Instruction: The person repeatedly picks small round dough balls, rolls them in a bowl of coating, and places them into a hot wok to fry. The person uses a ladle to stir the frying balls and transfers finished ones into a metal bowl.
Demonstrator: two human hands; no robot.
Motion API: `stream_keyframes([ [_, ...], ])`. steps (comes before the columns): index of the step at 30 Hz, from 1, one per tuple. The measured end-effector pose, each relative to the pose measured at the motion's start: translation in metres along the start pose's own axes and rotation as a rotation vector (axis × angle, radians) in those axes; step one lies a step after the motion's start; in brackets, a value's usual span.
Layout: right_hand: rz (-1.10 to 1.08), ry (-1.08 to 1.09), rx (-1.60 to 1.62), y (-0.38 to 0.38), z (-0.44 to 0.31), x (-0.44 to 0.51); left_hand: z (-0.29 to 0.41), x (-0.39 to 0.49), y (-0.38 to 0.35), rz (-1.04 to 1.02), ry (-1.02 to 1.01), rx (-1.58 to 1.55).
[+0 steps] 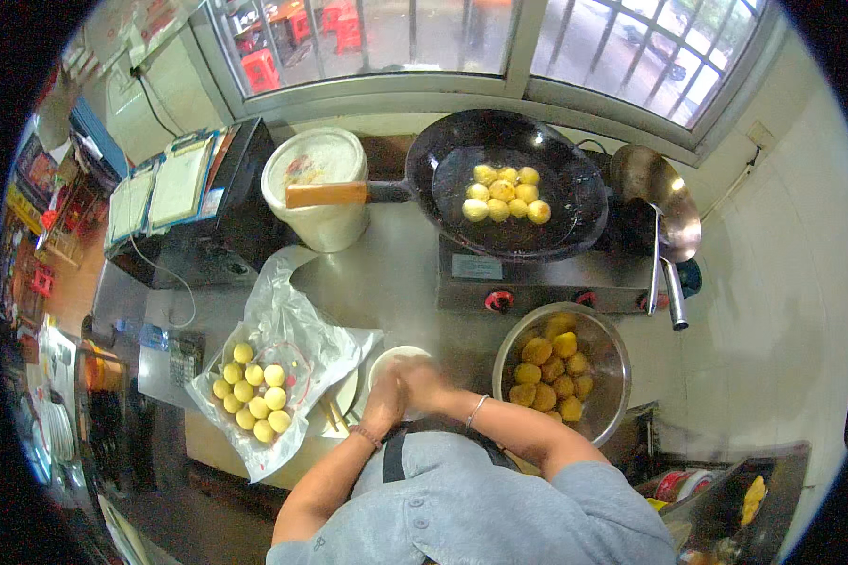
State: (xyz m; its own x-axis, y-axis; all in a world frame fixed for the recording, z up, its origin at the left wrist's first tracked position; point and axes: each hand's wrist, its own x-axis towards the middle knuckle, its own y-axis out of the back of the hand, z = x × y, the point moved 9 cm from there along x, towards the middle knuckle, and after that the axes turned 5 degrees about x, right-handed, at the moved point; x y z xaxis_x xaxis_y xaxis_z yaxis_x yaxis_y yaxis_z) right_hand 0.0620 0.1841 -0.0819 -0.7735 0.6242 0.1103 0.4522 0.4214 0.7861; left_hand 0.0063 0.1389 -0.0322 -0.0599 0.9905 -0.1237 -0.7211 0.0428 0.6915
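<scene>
My left hand [389, 397] and my right hand [422, 383] are pressed together over a white bowl [378, 365] at the counter's front edge. Both are motion-blurred, and whatever may lie between the palms is hidden. To their left, several smooth pale-yellow dough balls [243, 390] rest on a clear plastic bag [275, 296]. Wooden chopsticks [333, 415] and part of a white plate [346, 395] show beside the bowl. On the right, a steel mixing bowl [623, 367] holds several browned balls [552, 369].
A black wok [459, 219] with several yellow balls [502, 191] sits on a gas stove [537, 282]. Its wooden handle [325, 194] reaches over a lidded white bucket [332, 229]. A metal pan [661, 191] and ladle [655, 261] stand right; a black appliance [237, 212] stands left.
</scene>
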Motion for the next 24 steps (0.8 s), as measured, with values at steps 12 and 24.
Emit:
stream_keyframes([
  [12,-0.131,-0.026,0.116,0.000,-0.019,-0.008,-0.049,-0.019,-0.030,-0.041,0.510,-1.032],
  [24,-0.115,0.058,-0.013,0.009,-0.037,-0.007,-0.057,-0.028,-0.013,0.181,0.488,-0.923],
])
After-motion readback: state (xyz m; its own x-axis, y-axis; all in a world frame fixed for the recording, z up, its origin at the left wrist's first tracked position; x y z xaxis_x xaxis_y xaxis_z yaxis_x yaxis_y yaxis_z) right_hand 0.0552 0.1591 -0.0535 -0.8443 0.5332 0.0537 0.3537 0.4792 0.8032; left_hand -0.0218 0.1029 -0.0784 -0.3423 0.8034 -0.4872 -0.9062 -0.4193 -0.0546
